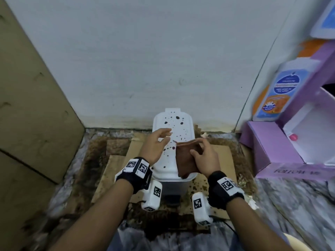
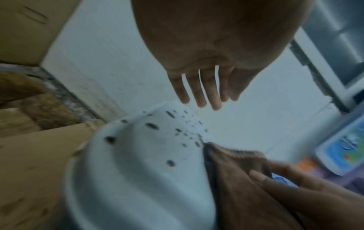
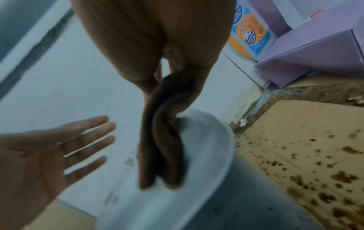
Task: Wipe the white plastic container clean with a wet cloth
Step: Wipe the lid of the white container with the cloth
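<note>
A white plastic container (image 1: pixel 172 127) stands on stained cardboard by the wall, its lid (image 2: pixel 138 155) speckled with dark spots. My right hand (image 1: pixel 203 156) pinches a folded brown cloth (image 1: pixel 186 160) between thumb and fingers, and the cloth hangs down over the lid's right side (image 3: pixel 163 147). My left hand (image 1: pixel 157 144) hovers open just above the lid's left part, fingers straight (image 2: pixel 201 93), holding nothing; its open palm shows in the right wrist view (image 3: pixel 49 149).
A large cardboard box (image 1: pixel 27 105) stands at the left. At the right are a purple box (image 1: pixel 272 147) and a white bottle with a blue and orange label (image 1: pixel 279 91). The spattered cardboard sheet (image 3: pixel 305 140) lies around the container, and a white wall (image 1: pixel 145 60) rises behind.
</note>
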### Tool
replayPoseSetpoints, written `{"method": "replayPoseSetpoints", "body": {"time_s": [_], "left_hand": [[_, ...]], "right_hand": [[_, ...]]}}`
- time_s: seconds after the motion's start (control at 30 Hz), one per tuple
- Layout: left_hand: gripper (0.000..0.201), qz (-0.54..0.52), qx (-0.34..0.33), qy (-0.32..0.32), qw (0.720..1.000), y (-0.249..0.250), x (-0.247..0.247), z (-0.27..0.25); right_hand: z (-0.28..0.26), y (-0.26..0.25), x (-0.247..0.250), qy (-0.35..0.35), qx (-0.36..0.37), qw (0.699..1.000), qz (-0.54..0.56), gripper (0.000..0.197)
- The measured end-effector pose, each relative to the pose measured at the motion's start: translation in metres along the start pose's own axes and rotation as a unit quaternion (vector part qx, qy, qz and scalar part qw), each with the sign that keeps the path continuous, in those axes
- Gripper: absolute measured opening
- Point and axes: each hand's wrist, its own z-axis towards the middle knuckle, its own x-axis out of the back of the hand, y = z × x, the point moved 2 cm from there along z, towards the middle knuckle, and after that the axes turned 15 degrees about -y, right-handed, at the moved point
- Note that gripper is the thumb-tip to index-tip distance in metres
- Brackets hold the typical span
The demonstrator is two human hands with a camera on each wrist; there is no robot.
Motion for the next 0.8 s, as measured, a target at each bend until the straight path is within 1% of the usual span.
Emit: {"method": "replayPoseSetpoints", "body": {"time_s": [0.07, 0.13, 0.17, 0.2, 0.23, 0.27, 0.3, 0.37, 0.43, 0.53, 0.57, 0.67, 0.8], "left_hand": [[0.028, -0.017, 0.027, 0.059, 0.998, -0.022, 0.010, -0.007], [0.029, -0.046, 0.052, 0.107, 0.992, -0.038, 0.016, -0.012], [0.029, -0.064, 0.062, 0.121, 0.989, -0.046, 0.017, -0.013], [0.030, -0.087, 0.072, 0.129, 0.985, -0.052, 0.015, -0.012], [0.033, -0.106, 0.081, 0.133, 0.982, -0.055, 0.014, -0.013], [0.036, -0.122, 0.087, 0.132, 0.980, -0.058, 0.011, -0.013], [0.038, -0.138, 0.092, 0.127, 0.978, -0.062, 0.008, -0.011], [0.039, -0.176, 0.102, 0.112, 0.973, -0.069, 0.002, -0.006], [0.044, -0.210, 0.105, 0.096, 0.967, -0.073, -0.005, -0.003], [0.064, -0.201, 0.114, 0.095, 0.968, -0.091, -0.011, 0.003], [0.066, -0.201, 0.115, 0.094, 0.968, -0.096, -0.013, 0.004], [0.059, -0.232, 0.119, 0.103, 0.960, -0.098, -0.013, 0.006], [0.065, -0.258, 0.122, 0.109, 0.952, -0.092, -0.013, 0.005]], "right_hand": [[0.002, 0.008, -0.010, 0.030, -0.007, 0.999, -0.042, 0.030], [0.002, 0.011, -0.016, 0.061, 0.007, 0.995, -0.076, 0.044], [0.002, 0.011, -0.019, 0.070, 0.015, 0.993, -0.093, 0.051], [0.002, 0.012, -0.022, 0.077, 0.028, 0.988, -0.131, 0.052], [0.002, 0.010, -0.027, 0.077, 0.047, 0.979, -0.185, 0.048], [0.001, 0.010, -0.033, 0.060, 0.057, 0.967, -0.241, 0.042], [0.001, 0.013, -0.041, 0.027, 0.057, 0.955, -0.289, 0.042], [0.001, 0.020, -0.056, -0.038, 0.045, 0.929, -0.365, 0.058], [0.002, 0.026, -0.061, -0.051, 0.031, 0.908, -0.414, 0.065], [0.011, 0.024, -0.060, -0.060, 0.030, 0.904, -0.421, 0.066], [0.016, 0.022, -0.058, -0.063, 0.030, 0.905, -0.420, 0.067], [0.033, 0.020, -0.054, -0.069, 0.029, 0.902, -0.424, 0.063], [0.043, 0.020, -0.052, -0.080, 0.022, 0.905, -0.417, 0.056]]}}
